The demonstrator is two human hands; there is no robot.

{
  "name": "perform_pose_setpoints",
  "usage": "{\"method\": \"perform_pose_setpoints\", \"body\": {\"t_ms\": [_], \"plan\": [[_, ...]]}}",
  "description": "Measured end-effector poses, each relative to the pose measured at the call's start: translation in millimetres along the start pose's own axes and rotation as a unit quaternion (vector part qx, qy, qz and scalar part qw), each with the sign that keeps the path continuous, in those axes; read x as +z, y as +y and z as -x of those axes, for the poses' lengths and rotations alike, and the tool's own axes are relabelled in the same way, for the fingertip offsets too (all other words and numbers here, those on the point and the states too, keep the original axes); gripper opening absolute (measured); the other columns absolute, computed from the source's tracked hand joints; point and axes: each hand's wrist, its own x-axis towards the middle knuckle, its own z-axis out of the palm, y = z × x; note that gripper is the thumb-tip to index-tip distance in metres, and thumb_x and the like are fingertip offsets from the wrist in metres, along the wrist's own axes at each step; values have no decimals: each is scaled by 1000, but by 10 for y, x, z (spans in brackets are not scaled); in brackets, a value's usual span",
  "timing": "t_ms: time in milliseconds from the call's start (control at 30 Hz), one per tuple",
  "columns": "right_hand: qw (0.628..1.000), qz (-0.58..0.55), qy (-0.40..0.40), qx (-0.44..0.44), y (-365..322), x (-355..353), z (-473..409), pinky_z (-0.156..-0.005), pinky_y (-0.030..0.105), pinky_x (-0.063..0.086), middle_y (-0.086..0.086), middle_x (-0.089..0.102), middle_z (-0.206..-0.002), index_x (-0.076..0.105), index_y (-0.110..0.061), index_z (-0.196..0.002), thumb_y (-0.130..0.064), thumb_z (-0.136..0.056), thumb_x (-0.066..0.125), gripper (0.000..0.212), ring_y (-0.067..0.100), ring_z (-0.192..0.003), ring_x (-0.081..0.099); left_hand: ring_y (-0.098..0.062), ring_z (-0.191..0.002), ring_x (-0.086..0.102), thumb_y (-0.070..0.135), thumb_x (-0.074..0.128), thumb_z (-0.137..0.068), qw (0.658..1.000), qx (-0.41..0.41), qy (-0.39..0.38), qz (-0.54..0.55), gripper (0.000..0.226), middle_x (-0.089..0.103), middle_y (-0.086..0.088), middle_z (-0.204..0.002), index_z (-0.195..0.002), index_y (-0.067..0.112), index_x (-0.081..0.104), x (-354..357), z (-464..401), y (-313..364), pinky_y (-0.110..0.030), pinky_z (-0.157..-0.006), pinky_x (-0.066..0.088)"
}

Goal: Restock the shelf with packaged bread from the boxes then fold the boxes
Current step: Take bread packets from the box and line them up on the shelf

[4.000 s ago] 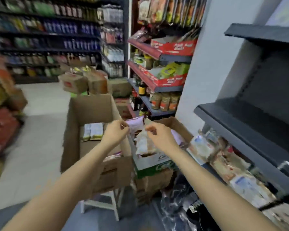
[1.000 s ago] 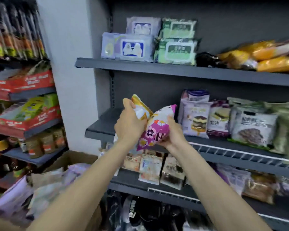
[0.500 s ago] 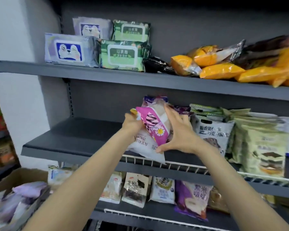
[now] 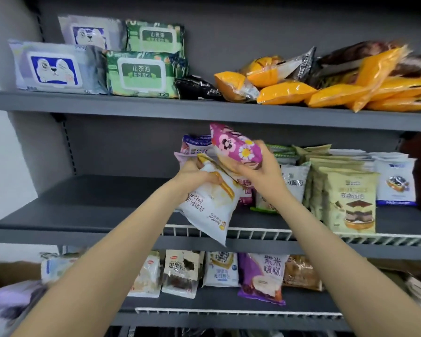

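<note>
Open room: middle shelf (image 4: 88, 207) bare at left — wire rail (image 4: 265, 233) edges its front.
Left hand (image 4: 192, 176): fingers curled, gripping white bread pack (image 4: 212, 207), hanging over the rail.
Right hand (image 4: 258, 173): fingers grip pink bread pack (image 4: 236, 145) — raised above the white one.

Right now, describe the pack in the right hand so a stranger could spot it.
Look at the middle shelf, in front of the standing bread packs. The right hand grips a pink pack just above the white pack in the left hand. It alone is bright pink with daisies.
</note>
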Motion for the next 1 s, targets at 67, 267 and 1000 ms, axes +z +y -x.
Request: {"method": "perform_pose_setpoints", "body": {"t_ms": [67, 267, 1000], "plan": [[997, -42, 40, 46, 49, -66, -54, -75, 18, 51, 0, 64, -94, 56, -28, -89, -38, -75, 74, 25, 14, -90, 62, -28, -96, 66, 16, 81, -70, 1000, -7, 13, 18, 54, 64, -13, -110, -110, 17, 45, -37, 8, -15, -44, -88, 54], [982, -51, 93, 158, 263, -350, -334, -88, 30, 44, 3, 55, -115, 39, -9, -130, -29, -89, 63, 52, 19, -105, 54, -18, -72, 64, 10, 78, -74, 983, -3, 105, 148, 53, 60, -8, -96, -107, 17, 37, -183, 44, -81, -30, -57, 53], [978, 186, -29, 87, 991, 68, -117, -82, 33, 46, 22, 49, -110, -3, -7, -151, -21, -96, 52, 79, 27, -86, 52, -18, -60, 69, 12, 77, -76, 970, 51, 151, 183, 47, 67, -11, -94, -101, 20, 38, -24, -22, -126, -31, -53, 57]]}}
